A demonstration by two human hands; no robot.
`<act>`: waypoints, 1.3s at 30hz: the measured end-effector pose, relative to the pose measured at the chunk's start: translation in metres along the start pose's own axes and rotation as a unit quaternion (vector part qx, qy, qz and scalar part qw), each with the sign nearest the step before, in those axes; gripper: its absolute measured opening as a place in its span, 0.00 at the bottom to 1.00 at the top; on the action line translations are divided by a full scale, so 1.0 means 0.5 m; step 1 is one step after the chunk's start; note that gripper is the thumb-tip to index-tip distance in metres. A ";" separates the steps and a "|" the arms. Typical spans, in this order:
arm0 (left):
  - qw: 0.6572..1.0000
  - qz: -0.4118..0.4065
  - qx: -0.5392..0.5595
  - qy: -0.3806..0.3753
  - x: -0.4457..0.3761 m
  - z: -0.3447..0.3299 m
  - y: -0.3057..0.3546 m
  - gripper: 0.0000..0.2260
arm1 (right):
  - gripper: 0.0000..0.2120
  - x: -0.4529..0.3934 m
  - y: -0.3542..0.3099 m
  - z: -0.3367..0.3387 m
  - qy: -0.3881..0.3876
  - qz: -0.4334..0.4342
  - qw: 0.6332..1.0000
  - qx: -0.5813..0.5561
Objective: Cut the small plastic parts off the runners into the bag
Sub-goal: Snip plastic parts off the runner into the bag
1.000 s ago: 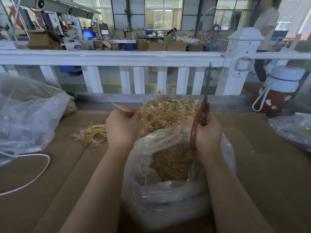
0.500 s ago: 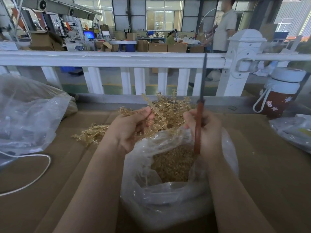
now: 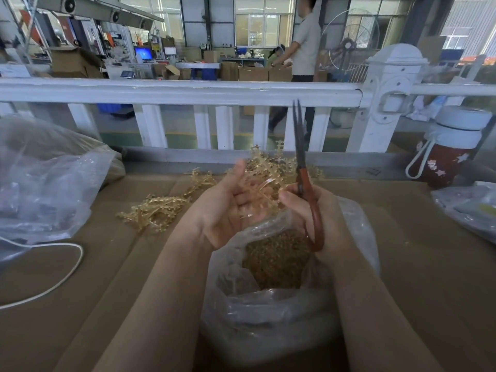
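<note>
A white railing [image 3: 188, 91] fronts a factory hall with daylit windows [image 3: 264, 21], cardboard boxes [image 3: 75, 63] and a standing fan [image 3: 349, 47].

Glossy clear plastic bag [image 3: 268, 318]; translucent amber plastic runners [image 3: 155, 210]; matt brown cardboard tabletop [image 3: 429, 264]; scissors [image 3: 306, 183] dull metal blades, smooth red handles.

Daylight pours through the far windows [image 3: 264, 21] at the top of the frame, slightly blown out. The cardboard table [image 3: 418, 264] is evenly, softly lit. The left hand [image 3: 228, 208] is motion-blurred; the white railing [image 3: 177, 91] bows from wide-angle distortion.
</note>
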State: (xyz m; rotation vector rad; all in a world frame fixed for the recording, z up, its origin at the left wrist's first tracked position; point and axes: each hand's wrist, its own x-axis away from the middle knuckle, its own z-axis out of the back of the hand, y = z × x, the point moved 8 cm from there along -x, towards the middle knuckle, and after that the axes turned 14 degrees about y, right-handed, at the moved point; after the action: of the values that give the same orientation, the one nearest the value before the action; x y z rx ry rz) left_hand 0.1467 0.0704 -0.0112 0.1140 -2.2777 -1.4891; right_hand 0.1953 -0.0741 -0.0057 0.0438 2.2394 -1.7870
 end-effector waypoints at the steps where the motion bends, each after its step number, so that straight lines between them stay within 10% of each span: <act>1: 1.000 0.013 0.000 -0.006 0.000 0.000 -0.003 0.31 | 0.03 -0.001 0.001 0.005 0.005 -0.013 0.999 -0.035; 9: 0.999 -0.031 0.021 -0.038 0.006 0.000 0.004 0.17 | 0.08 -0.008 -0.003 0.023 0.053 -0.008 0.996 -0.067; 17: 0.979 -0.186 -0.078 -0.007 0.008 0.016 0.047 0.32 | 0.05 -0.002 -0.010 0.024 0.057 -0.006 0.997 -0.048; 24: 0.835 -0.407 -0.368 0.039 0.044 -0.029 0.075 0.10 | 0.06 -0.001 -0.017 0.016 0.030 -0.001 0.998 -0.063; 31: 0.963 -0.207 -0.171 0.013 0.027 0.002 0.058 0.12 | 0.21 0.001 -0.036 0.023 0.030 0.028 0.998 -0.057; 39: 0.988 -0.125 -0.082 -0.037 0.031 0.000 0.048 0.12 | 0.19 -0.002 -0.030 0.027 0.059 0.010 0.996 -0.064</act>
State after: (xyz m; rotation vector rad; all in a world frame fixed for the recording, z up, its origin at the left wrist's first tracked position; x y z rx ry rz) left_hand 0.1363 0.0762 0.0151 0.3107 -2.2513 -1.8300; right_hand 0.1960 -0.0904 0.0063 0.1506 2.4221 -1.6674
